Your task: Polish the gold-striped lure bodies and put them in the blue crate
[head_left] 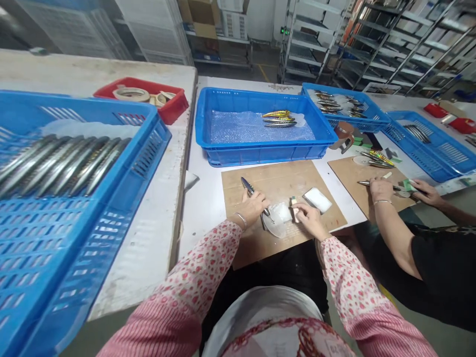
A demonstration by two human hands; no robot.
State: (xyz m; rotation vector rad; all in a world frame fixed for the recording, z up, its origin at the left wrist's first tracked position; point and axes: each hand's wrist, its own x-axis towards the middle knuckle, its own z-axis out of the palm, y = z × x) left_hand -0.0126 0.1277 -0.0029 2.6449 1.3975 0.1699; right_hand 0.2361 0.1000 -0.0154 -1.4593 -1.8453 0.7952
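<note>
The left hand (253,208) is gripping a slim silver metal fishing lure (249,186) over a brown cardboard mat (282,181) on the white desk (203,208), its fingers closed around the body, while the right hand (310,221) is pinching a small pale block (294,208).

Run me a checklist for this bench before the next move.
1. Metal fishing lure held in the left hand: ok.
2. Small pale block held in the right hand, apart from the lure: ok.
3. White foam pad on the brown board, beside the right hand: ok.
4. Co-worker's hands over their own board, apart from this board: ok.
5. Finish of the lure: cannot tell, too small in this view.
</note>
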